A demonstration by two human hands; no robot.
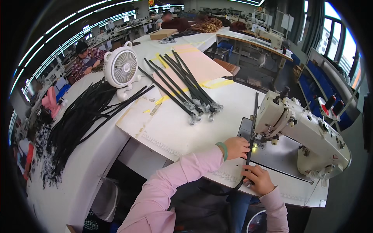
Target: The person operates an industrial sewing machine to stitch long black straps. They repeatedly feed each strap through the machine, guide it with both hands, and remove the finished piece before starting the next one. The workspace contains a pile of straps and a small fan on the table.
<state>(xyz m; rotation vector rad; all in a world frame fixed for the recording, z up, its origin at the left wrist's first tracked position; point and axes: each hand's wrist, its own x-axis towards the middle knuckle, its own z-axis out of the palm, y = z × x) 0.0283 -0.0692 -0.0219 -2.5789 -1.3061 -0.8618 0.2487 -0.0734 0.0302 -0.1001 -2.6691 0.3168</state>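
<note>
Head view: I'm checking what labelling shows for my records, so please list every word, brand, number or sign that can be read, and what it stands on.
No wording or number reads clearly.
Sewing machine: a small red mark on its body, too small to read.
White tabletop: ruler-like markings near the front edge, too small to read.
Yellow-orange sign at the far top: too blurred to read.

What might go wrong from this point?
The left hand's fingertips are close to the sewing machine's needle area, so they might get pinched or pricked. The black strip could skew if the right hand guides it unevenly. Its lower part droops over the table's front edge and might drag.
</note>
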